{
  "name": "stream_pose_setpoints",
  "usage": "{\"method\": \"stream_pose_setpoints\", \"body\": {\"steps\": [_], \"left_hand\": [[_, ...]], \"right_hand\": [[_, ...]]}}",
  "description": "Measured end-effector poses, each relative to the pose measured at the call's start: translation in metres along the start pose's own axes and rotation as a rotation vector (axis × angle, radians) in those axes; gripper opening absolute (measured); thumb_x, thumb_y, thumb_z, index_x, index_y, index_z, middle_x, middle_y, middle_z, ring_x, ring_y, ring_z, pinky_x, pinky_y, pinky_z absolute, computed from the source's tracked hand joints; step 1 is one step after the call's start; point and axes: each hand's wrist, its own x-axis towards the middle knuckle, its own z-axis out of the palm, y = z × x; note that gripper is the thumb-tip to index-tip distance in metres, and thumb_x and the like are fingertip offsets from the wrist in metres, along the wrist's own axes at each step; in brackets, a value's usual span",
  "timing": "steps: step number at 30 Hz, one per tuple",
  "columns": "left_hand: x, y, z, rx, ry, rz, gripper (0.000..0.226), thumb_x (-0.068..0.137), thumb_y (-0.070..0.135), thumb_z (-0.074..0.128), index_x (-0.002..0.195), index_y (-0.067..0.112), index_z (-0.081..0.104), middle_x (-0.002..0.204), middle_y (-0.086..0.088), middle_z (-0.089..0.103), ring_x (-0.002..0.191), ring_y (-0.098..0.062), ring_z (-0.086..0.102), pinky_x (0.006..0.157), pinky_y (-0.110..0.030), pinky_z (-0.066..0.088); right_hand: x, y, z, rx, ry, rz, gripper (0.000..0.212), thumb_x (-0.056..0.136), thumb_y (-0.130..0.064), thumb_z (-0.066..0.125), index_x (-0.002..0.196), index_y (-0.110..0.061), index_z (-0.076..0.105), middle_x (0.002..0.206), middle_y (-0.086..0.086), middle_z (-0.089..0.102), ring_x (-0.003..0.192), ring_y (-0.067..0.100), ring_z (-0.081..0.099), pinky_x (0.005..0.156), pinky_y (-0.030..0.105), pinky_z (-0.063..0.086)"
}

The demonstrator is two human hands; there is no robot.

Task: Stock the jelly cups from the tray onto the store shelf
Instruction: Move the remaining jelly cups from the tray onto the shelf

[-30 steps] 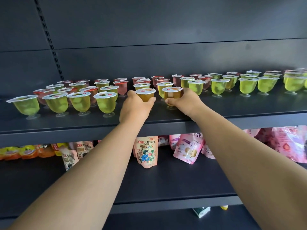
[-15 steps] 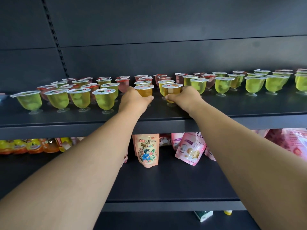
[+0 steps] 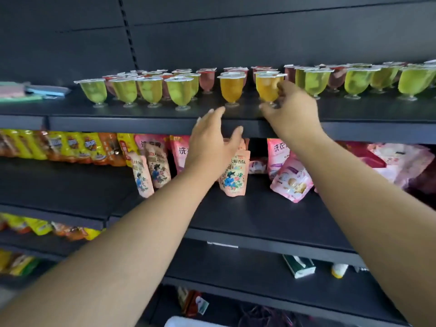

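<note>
Two orange jelly cups stand at the front of the dark top shelf [image 3: 118,122], among rows of green and red jelly cups [image 3: 151,90]. The left orange cup [image 3: 231,89] stands free on its foot. My left hand [image 3: 212,142] hangs just below the shelf edge, fingers spread, holding nothing. My right hand [image 3: 291,109] is at the right orange cup [image 3: 266,88], thumb by its foot and fingertips curled against its side.
Pink and peach pouches [image 3: 232,178] stand on the shelf below, with yellow and orange snack packs [image 3: 70,147] to their left. Folded cloths [image 3: 35,90] lie at the top shelf's left end. A white edge [image 3: 188,323] shows at the bottom.
My left hand has let go of its orange cup and dropped below the shelf edge. My right hand stays at the other orange cup. The camera has dropped and shifted left.
</note>
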Motion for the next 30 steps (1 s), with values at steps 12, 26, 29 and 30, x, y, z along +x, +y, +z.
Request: {"method": "stream_pose_setpoints", "body": {"steps": [12, 26, 29, 30], "left_hand": [[-0.253, -0.159, 0.044, 0.028, -0.409, -0.335, 0.060, 0.080, 0.047, 0.040, 0.113, 0.002, 0.062, 0.107, -0.014, 0.067, 0.102, -0.028, 0.061, 0.086, -0.029, 0.041], [-0.559, -0.272, 0.126, 0.187, -1.085, -0.920, 0.038, 0.096, 0.032, 0.044, 0.121, 0.005, 0.055, 0.120, -0.013, 0.062, 0.109, -0.028, 0.058, 0.088, -0.035, 0.047], [-0.580, -0.282, 0.137, 0.294, -1.049, -0.884, 0.039, 0.095, 0.037, 0.042, 0.120, 0.011, 0.056, 0.118, -0.008, 0.063, 0.106, -0.027, 0.059, 0.085, -0.040, 0.049], [-0.584, -0.287, 0.141, 0.324, -1.023, -0.881, 0.039, 0.095, 0.039, 0.042, 0.120, 0.013, 0.056, 0.117, -0.007, 0.064, 0.106, -0.027, 0.059, 0.084, -0.040, 0.050]], "right_hand": [[-0.295, 0.095, 0.154, 0.083, -0.564, 0.163, 0.037, 0.090, -0.019, 0.058, 0.125, -0.007, 0.056, 0.126, 0.009, 0.057, 0.117, 0.023, 0.052, 0.092, 0.019, 0.033], [-0.562, 0.244, 0.249, -0.272, -1.303, 0.756, 0.038, 0.092, -0.027, 0.054, 0.125, -0.009, 0.054, 0.126, 0.012, 0.058, 0.115, 0.028, 0.053, 0.089, 0.030, 0.041], [-0.590, 0.257, 0.275, -0.238, -1.305, 0.765, 0.036, 0.089, -0.030, 0.057, 0.122, -0.016, 0.058, 0.124, 0.007, 0.060, 0.113, 0.027, 0.055, 0.086, 0.029, 0.043], [-0.597, 0.260, 0.285, -0.225, -1.286, 0.760, 0.035, 0.087, -0.032, 0.059, 0.119, -0.018, 0.059, 0.124, 0.006, 0.059, 0.114, 0.027, 0.053, 0.087, 0.030, 0.043]]}}
